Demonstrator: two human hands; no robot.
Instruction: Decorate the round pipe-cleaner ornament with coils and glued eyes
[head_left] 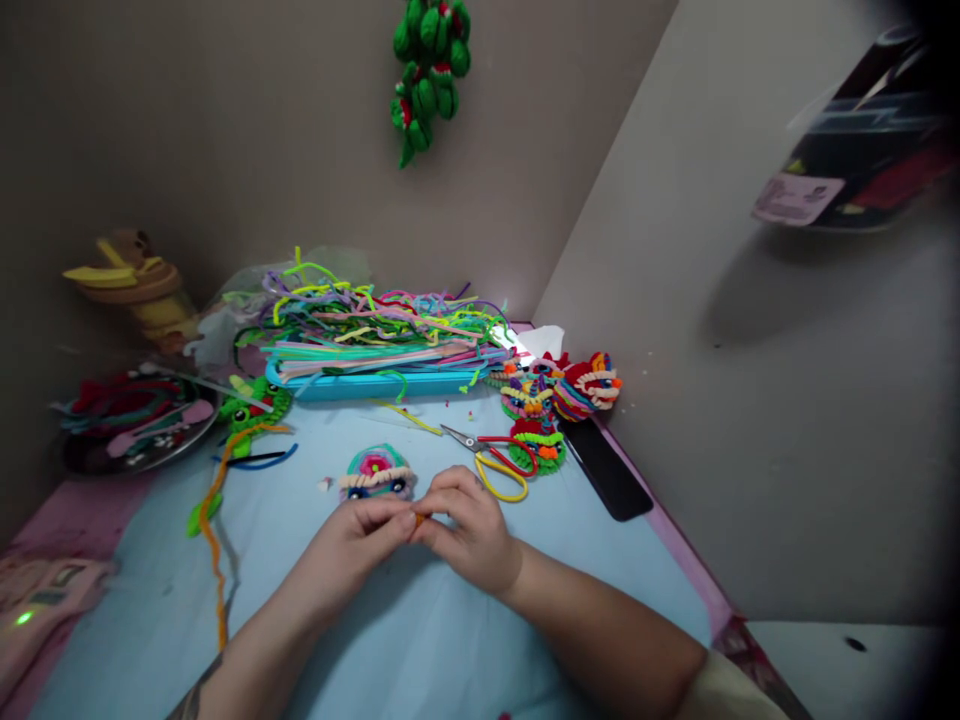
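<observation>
My left hand [367,545] and my right hand [471,530] meet over the light blue table cover, fingertips pinched together. Between them shows a small orange piece [420,519], probably pipe cleaner; most of it is hidden by the fingers. Just beyond the hands sits a fuzzy multicoloured figure [377,470] with a pink centre, a cream band and dark eyes. To its right lie scissors [491,463] with one red and one yellow handle loop, blades pointing left. A long orange pipe cleaner [214,545] stretches along the table left of my left forearm.
A blue tray [390,386] heaped with pipe cleaners stands at the back. Several colourful fuzzy figures [589,385] and a black phone [609,470] lie at right. A metal bowl [142,462], a green figure [255,402] and a pink device [56,610] are at left.
</observation>
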